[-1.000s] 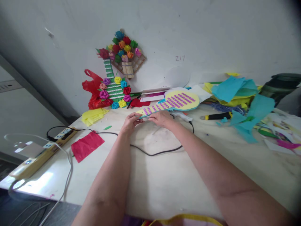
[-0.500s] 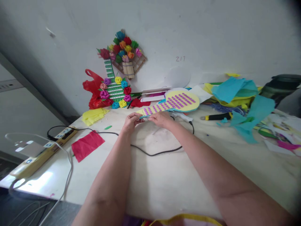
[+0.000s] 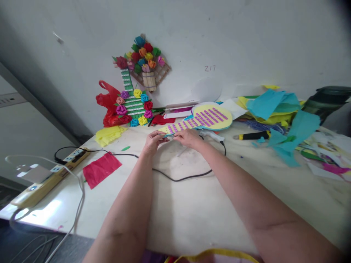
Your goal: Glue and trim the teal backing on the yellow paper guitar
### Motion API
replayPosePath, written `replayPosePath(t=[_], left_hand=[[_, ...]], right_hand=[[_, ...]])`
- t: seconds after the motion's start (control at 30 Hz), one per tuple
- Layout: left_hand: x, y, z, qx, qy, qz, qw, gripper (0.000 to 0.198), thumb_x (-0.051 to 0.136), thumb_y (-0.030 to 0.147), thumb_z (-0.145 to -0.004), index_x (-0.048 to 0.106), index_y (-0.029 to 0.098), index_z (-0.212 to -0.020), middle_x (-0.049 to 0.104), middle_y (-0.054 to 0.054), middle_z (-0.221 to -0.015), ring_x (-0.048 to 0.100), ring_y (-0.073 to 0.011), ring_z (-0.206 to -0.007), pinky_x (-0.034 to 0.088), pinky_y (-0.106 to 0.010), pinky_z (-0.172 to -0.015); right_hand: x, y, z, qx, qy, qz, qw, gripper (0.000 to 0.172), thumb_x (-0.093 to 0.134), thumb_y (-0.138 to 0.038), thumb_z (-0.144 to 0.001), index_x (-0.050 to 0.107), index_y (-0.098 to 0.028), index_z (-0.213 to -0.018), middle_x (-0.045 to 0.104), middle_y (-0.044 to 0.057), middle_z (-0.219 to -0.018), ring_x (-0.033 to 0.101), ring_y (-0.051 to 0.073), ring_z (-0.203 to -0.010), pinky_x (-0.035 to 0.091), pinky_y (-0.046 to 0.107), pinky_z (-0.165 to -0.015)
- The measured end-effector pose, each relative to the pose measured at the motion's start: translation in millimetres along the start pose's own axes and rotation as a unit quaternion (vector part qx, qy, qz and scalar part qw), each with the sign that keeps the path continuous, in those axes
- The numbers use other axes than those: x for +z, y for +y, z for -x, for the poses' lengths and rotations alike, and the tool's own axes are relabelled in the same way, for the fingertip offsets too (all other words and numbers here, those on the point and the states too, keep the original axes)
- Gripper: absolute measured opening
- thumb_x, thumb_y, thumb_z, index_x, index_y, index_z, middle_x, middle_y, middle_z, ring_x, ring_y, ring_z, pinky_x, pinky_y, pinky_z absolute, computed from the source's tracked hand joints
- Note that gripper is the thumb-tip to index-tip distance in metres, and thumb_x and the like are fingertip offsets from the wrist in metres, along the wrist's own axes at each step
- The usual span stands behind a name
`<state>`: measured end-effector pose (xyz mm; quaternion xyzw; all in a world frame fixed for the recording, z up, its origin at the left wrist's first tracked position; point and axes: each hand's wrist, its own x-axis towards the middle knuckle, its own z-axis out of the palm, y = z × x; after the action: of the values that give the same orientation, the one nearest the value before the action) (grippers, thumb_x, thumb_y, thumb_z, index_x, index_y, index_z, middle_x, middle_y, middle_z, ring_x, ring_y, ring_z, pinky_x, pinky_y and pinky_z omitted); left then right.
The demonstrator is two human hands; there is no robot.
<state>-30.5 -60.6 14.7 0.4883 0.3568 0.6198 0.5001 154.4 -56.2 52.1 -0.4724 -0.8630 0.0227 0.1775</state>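
A yellow guitar-shaped paper craft (image 3: 212,117) with purple strips and a blue edge lies slanted across the table, its narrow neck toward me. My left hand (image 3: 154,141) is closed on the end of the neck, thumb on top. Close beside it, my right hand (image 3: 188,138) pinches the neck's near edge, where a bit of blue trim shows between the two hands. Just right of the right hand rests a white glue gun (image 3: 212,136), its black cord looping under my forearms. What the fingertips press is partly hidden.
A yellow power strip (image 3: 52,179) runs along the left edge, with red crepe paper (image 3: 102,170) and yellow paper (image 3: 109,136) near it. A green guitar craft with paper roses (image 3: 134,106) leans on the wall. Blue paper (image 3: 293,135) and a black-handled tool (image 3: 253,136) lie right.
Almost nothing differs. Both hands stay at the neck of the guitar craft, with only a slight shift of the fingers and the view.
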Motion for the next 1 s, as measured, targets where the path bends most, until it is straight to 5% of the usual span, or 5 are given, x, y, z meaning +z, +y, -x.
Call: replayPosePath(t=[0.77, 1.0], left_hand=[[-0.3, 1.2, 2.3, -0.019, -0.014, 0.015, 1.0, 0.019, 0.072, 0.021, -0.052, 0.064, 0.013, -0.068, 0.06, 0.0, -0.055, 0.058, -0.0126, -0.054, 0.051, -0.039, -0.072], [-3.1, -1.1, 1.3, -0.018, -0.021, 0.011, 1.0, 0.018, 0.073, 0.021, -0.054, 0.063, 0.013, -0.068, 0.063, -0.001, -0.06, 0.06, -0.013, -0.056, 0.051, -0.036, -0.071]], right_hand=[[-3.6, 11.9, 1.9, -0.017, 0.022, -0.081, 0.996, 0.025, 0.055, -0.039, -0.078, 0.072, -0.025, -0.09, 0.07, 0.001, -0.079, 0.06, 0.015, -0.073, 0.038, 0.024, -0.063], [0.5, 3.2, 0.0, -0.014, 0.078, -0.159, 0.984, 0.045, 0.062, -0.046, -0.072, 0.063, -0.024, -0.111, 0.069, 0.0, -0.076, 0.061, 0.015, -0.074, 0.041, 0.023, -0.064]])
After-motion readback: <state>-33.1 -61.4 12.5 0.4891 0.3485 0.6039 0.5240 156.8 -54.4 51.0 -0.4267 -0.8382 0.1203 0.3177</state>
